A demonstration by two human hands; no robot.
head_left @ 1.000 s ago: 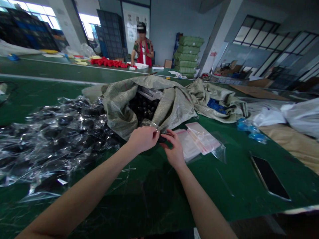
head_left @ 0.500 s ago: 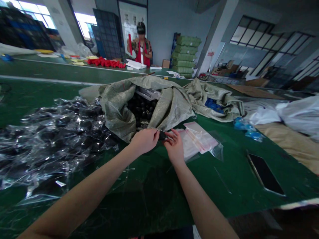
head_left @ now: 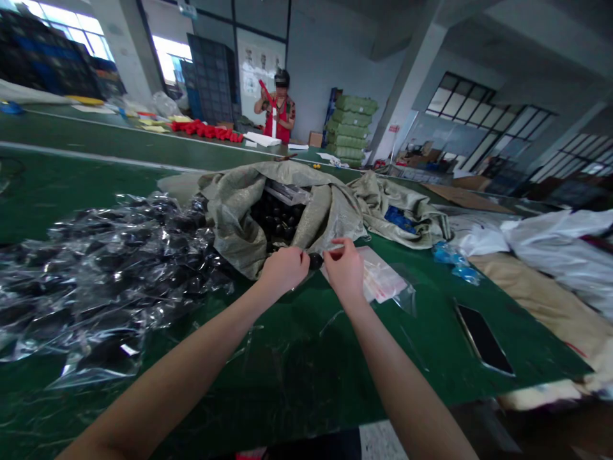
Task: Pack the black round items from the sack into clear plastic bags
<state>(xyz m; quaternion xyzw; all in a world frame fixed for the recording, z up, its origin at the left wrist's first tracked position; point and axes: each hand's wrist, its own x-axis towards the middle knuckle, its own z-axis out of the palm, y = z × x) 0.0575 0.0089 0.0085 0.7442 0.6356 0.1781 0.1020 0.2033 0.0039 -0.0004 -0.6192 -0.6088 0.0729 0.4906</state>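
Note:
My left hand and my right hand meet over the green table, both pinched on a small clear plastic bag with a small black object showing between them. Just behind them lies an open grey woven sack full of small black parts. A stack of clear zip bags with red strips lies right of my right hand. To the left spreads a heap of clear bags holding black parts.
A dark phone lies flat at the right. Blue packets, white plastic bags and a tan sheet sit further right. A person stands at a far table with red items.
The view has tilted up a little. My right hand has closed its fingers onto the bag's edge beside my left hand. The far person has raised a red item overhead.

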